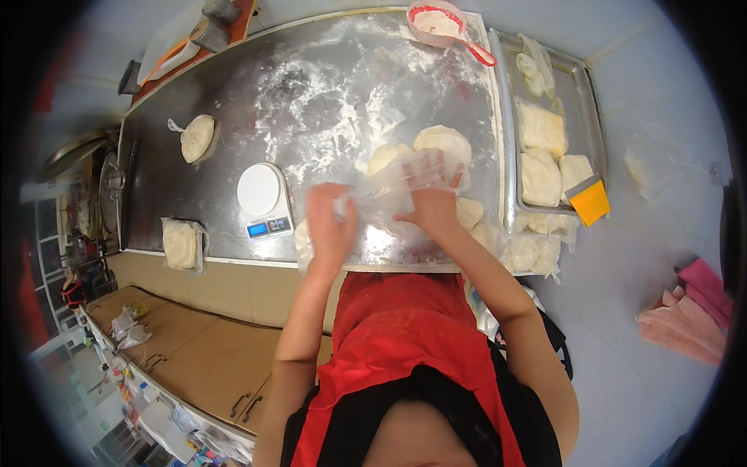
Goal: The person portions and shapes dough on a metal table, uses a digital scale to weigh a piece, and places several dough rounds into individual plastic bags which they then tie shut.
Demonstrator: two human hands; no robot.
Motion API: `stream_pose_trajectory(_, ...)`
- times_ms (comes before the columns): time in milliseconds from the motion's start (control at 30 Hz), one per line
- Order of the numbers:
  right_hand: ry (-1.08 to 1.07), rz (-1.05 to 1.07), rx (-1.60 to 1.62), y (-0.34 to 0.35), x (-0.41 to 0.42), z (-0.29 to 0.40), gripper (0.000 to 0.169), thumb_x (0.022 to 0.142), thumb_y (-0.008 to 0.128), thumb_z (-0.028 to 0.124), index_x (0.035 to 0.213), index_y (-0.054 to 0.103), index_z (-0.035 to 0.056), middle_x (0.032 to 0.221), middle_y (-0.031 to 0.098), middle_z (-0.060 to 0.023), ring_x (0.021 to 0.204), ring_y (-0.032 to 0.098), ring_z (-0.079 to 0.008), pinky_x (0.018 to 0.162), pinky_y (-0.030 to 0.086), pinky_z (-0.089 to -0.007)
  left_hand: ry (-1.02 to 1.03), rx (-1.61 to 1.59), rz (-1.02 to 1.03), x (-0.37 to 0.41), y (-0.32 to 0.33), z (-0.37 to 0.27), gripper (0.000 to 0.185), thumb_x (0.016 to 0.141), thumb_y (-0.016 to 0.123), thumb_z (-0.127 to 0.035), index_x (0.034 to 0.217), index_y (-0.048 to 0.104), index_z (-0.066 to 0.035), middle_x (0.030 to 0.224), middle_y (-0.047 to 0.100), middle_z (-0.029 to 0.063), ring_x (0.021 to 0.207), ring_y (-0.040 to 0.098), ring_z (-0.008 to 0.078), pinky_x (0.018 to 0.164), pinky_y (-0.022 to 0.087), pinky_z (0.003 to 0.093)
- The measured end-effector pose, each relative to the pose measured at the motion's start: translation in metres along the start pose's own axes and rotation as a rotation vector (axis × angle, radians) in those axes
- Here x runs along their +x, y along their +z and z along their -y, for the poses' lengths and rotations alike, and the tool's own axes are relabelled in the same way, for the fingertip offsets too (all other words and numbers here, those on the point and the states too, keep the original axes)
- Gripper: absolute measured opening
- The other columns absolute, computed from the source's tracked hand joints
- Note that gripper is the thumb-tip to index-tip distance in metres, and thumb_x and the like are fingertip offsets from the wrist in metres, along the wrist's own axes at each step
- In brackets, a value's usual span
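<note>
My left hand (331,219) grips the gathered end of a clear plastic bag (379,195). The bag stretches right to my right hand (433,195), whose spread fingers lie on or in its film; which of the two cannot be told. Just beyond the bag two round dough pieces, one on the left (386,159) and one on the right (442,142), rest side by side on the floured steel table (327,76). More dough (468,212) lies right of my right wrist, and a bit of bagged dough (302,239) shows beside my left wrist.
A digital kitchen scale (259,190) stands left of my left hand. Farther left are a tied bag of dough (197,138) and a flat bagged dough block (180,245). A red-handled sieve (436,23) with flour sits at the far edge. Bagged dough fills a metal tray (595,128), an orange scraper (589,202) at its corner.
</note>
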State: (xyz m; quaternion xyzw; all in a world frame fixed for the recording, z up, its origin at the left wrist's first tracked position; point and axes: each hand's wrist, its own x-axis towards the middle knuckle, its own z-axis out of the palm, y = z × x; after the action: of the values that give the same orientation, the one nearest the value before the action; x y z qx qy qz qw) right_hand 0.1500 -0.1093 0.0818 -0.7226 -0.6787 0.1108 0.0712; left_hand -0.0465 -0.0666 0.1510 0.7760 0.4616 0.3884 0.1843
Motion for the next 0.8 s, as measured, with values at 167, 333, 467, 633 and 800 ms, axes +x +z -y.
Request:
stream_pose_trajectory(167, -0.049, -0.15, 0.022, 0.038, 0.01, 0.0, 0.071, 0.083, 0.061, 0.047, 0.145, 0.039, 0.0191, 0.152, 0.032, -0.0163, 0.144, 0.017, -0.0387, 0.108, -0.001, -0.0715, 0.027, -0.212, 0.383, -0.035, 0.074, 0.004, 0.039, 0.085, 0.058, -0.004, 0.122, 0.051, 0.0, 0.115, 0.058, 0.0173, 0.108, 0.055, 0.0374, 0.09, 0.046, 0.0446)
stream_pose_trajectory(333, -0.086, -0.15, -0.229, 0.056, 0.017, -0.027, 0.064, 0.088, 0.055, 0.042, 0.146, 0.038, 0.0224, 0.152, 0.032, -0.0129, 0.143, 0.02, -0.0367, 0.108, 0.0, -0.0704, -0.176, 0.086, 0.678, -0.05, 0.089, 0.042, 0.04, 0.083, 0.06, -0.009, 0.122, 0.053, -0.004, 0.116, 0.058, 0.0137, 0.111, 0.054, 0.0347, 0.093, 0.042, 0.047)
stream_pose_trajectory(467, -0.031, -0.148, -0.205, 0.038, 0.034, -0.029, 0.06, 0.087, 0.057, 0.037, 0.144, 0.041, 0.0274, 0.151, 0.035, -0.0101, 0.142, 0.026, -0.0332, 0.108, 0.004, -0.07, 0.115, 0.312, 1.028, -0.037, 0.072, 0.06, 0.014, 0.08, 0.06, -0.01, 0.092, 0.068, -0.011, 0.102, 0.06, 0.0056, 0.102, 0.057, 0.026, 0.1, 0.035, 0.0541)
stream_pose_trajectory(633, 0.003, 0.005, -0.231, 0.004, 0.047, -0.016, 0.066, 0.082, 0.064, 0.03, 0.144, 0.04, 0.0297, 0.15, 0.036, -0.0114, 0.142, 0.028, -0.031, 0.107, 0.012, -0.0699, 0.477, 0.321, 0.766, -0.003, 0.036, 0.058, 0.01, 0.078, 0.059, -0.013, 0.071, 0.067, -0.014, 0.079, 0.059, 0.0005, 0.088, 0.06, 0.0195, 0.108, 0.024, 0.0627)
stream_pose_trajectory(800, -0.1, -0.009, -0.316, 0.014, 0.045, -0.016, 0.055, 0.084, 0.055, 0.015, 0.137, 0.049, 0.0239, 0.138, 0.049, -0.0125, 0.132, 0.043, -0.0345, 0.108, 0.02, -0.0667, 0.342, 0.57, 1.018, 0.018, 0.034, 0.06, 0.021, 0.084, 0.059, -0.024, 0.067, 0.068, -0.014, 0.069, 0.06, 0.0015, 0.085, 0.061, 0.02, 0.111, 0.021, 0.0613)
